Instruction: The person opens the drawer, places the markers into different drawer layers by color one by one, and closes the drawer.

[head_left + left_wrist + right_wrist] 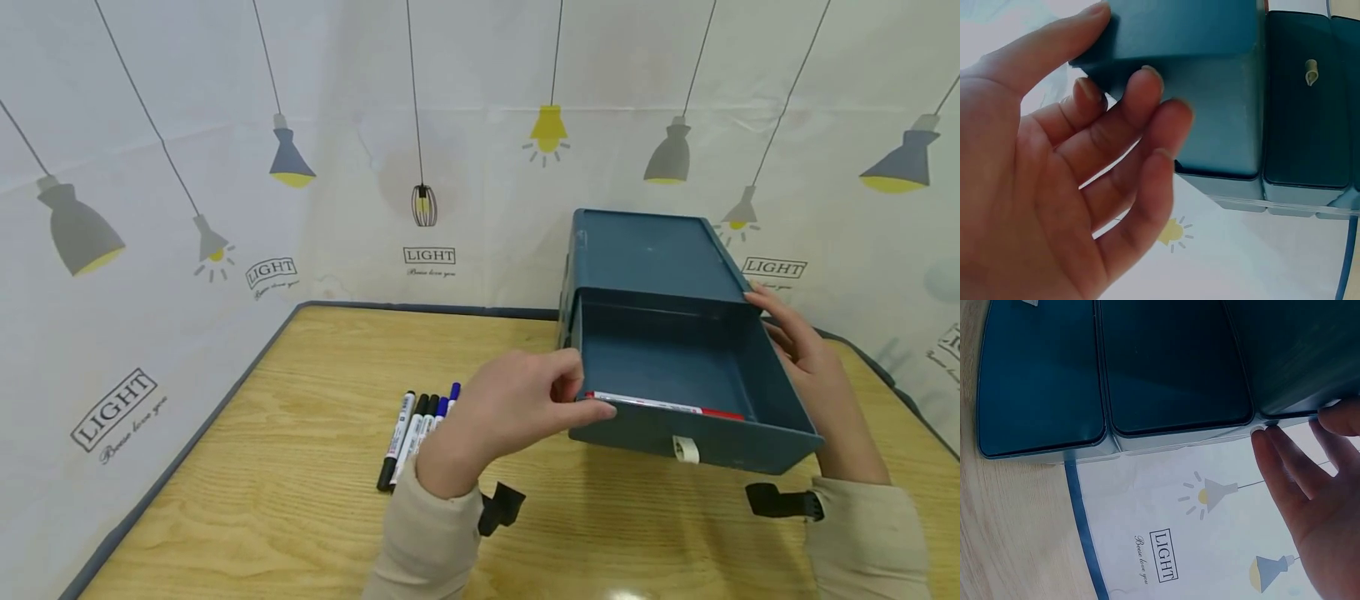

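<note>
A dark blue drawer cabinet (pixel 660 254) stands at the back right with its top drawer (pixel 675 350) pulled far out. Inside, a red-capped marker (pixel 645 404) lies along the drawer's front wall. My left hand (pixel 513 400) grips the drawer's front left corner, thumb against the front and fingers curled beside it. On the other side, my right hand (pixel 810 358) rests along the cabinet's right side, fingers fairly straight, one fingertip at the top's edge. The right wrist view shows those fingers (pixel 1285 462) at the cabinet's edge beside the drawer fronts.
Several black and blue markers (pixel 397 442) lie side by side on the wooden table (pixel 285 467), left of my left hand. A small pale pull tab (pixel 686 450) sticks out from the drawer front. A lamp-printed cloth (pixel 480 167) hangs behind.
</note>
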`<state>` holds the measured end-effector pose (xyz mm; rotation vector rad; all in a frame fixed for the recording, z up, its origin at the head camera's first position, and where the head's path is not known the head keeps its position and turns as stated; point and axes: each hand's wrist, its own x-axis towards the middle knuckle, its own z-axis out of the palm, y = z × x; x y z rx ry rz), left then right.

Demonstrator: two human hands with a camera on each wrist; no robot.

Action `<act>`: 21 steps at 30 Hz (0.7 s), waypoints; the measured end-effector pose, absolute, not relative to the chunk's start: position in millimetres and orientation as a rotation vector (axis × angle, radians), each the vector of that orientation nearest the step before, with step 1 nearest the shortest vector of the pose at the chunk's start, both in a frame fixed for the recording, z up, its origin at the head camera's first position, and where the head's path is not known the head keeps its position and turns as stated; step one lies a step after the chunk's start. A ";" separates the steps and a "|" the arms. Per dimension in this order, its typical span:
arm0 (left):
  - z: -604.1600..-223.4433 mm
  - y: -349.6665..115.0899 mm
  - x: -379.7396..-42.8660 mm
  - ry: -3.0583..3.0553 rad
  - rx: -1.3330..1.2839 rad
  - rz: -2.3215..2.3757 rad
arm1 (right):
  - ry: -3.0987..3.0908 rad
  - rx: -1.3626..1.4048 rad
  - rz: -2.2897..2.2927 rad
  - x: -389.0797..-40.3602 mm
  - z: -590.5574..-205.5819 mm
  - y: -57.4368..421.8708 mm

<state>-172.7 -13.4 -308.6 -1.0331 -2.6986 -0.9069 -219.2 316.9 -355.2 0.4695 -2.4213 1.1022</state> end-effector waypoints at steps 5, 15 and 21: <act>-309.9 -10.3 -174.3 -2.696 -0.981 -0.870 | -2.406 0.504 1.139 -219.7 -356.4 316.9; -312.8 -6.6 -176.0 -2.655 -0.901 -0.836 | -2.438 0.450 1.217 -217.0 -354.4 315.6; -311.8 -5.8 -175.0 -2.652 -0.876 -0.849 | -2.464 0.409 1.183 -217.1 -353.9 316.6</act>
